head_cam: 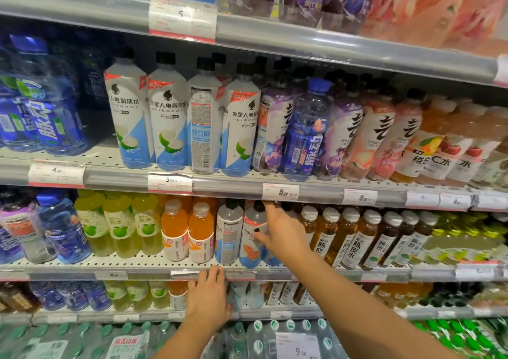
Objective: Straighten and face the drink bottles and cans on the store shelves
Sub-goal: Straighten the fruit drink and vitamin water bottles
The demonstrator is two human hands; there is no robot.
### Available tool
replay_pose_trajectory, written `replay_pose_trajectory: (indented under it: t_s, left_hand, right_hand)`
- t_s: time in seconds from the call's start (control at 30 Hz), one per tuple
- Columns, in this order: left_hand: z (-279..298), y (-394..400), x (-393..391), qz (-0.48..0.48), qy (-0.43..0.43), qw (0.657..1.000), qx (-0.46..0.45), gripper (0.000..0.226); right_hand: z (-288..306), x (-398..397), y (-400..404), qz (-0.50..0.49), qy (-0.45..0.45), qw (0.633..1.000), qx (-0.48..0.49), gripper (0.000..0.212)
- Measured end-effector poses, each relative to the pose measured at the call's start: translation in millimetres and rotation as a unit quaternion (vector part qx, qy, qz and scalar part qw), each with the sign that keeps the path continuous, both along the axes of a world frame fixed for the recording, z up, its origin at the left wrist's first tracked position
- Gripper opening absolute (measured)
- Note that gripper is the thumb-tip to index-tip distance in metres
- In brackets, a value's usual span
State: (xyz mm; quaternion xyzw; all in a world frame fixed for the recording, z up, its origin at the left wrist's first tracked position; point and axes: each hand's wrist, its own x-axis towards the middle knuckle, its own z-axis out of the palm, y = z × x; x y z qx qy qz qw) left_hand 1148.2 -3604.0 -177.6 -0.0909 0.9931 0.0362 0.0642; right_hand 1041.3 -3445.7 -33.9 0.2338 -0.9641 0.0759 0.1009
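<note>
My one view comes from the camera on my head, facing straight into the grey metal store shelves (316,191) at close range and tilted slightly down. It is wide-angle, so the shelf edges bow. My two forearms reach in from the lower edge toward the middle tiers.

Both arms reach forward — right hand (280,232) raised, fingers curled in a grip; left hand (210,292) lower, fingers extended flat.
</note>
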Motion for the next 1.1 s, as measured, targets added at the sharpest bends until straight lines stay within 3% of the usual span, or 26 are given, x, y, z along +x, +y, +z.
replay_pose_trajectory:
  t_s: [0.1,0.2,0.3,0.4,0.47,0.53,0.6,0.77,1.1]
  left_hand:
    - [11,-2,-2,0.004,-0.033,0.999,0.013,0.078]
    - [35,-8,-9,0.003,-0.034,0.998,0.056,0.046]
    - [65,-13,-11,0.055,0.137,0.982,0.116,0.022]
    - [96,-10,-14,0.099,0.309,0.927,0.187,0.005]
    - [112,-4,-21,0.108,0.336,0.910,0.216,0.034]
    - [121,3,-30,0.118,0.302,0.923,0.208,0.065]
    - [123,9,-40,0.126,0.258,0.938,0.193,0.077]
    - [122,8,-61,0.159,0.198,0.954,0.157,0.079]
    - [117,-7,-68,0.109,0.194,0.967,0.124,0.060]
  right_hand:
    - [-4,6,24,0.012,0.033,0.996,-0.076,0.057]
    - [0,1,44,-0.025,0.051,0.993,-0.105,0.046]
    - [3,-5,49,-0.025,0.032,0.996,-0.082,0.050]
    - [5,-8,47,-0.069,-0.001,0.993,-0.092,0.056]
    - [5,-12,44,-0.084,-0.041,0.991,-0.094,0.049]
    - [6,-15,42,-0.076,-0.073,0.990,-0.092,0.040]
    - [8,-19,39,-0.069,-0.081,0.990,-0.089,0.038]
    - [7,-32,35,-0.073,-0.100,0.992,-0.035,0.033]
    - [10,-36,44,-0.011,-0.111,0.994,-0.005,0.038]
